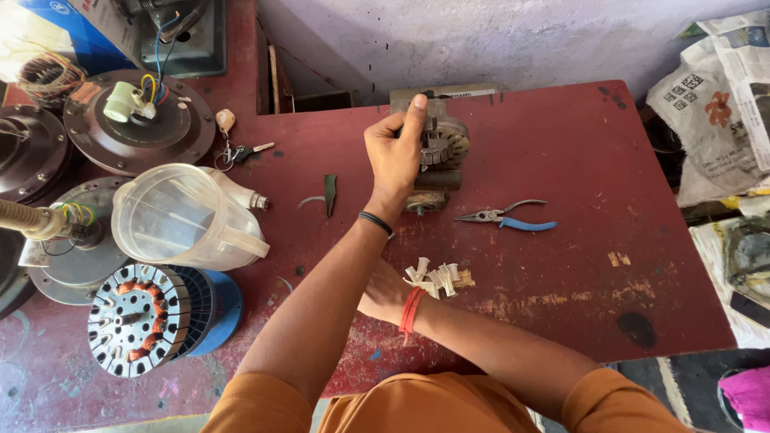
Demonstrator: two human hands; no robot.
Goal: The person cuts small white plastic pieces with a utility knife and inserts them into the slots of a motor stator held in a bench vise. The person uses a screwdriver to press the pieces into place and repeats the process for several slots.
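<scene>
Head view: left hand [395,152] closes its fingers on the small motor [437,156] at the red table's [577,160] far edge, steadying it. Right hand [383,295], half hidden beneath the left forearm, grip unclear, lies beside white paper slips [437,278]. Pliers [505,216] lie near; placing slips looks likeliest.

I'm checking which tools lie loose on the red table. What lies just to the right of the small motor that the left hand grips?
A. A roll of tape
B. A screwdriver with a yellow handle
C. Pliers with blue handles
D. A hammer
C: pliers with blue handles lie on the table, right of the motor that the left hand grips.
</scene>
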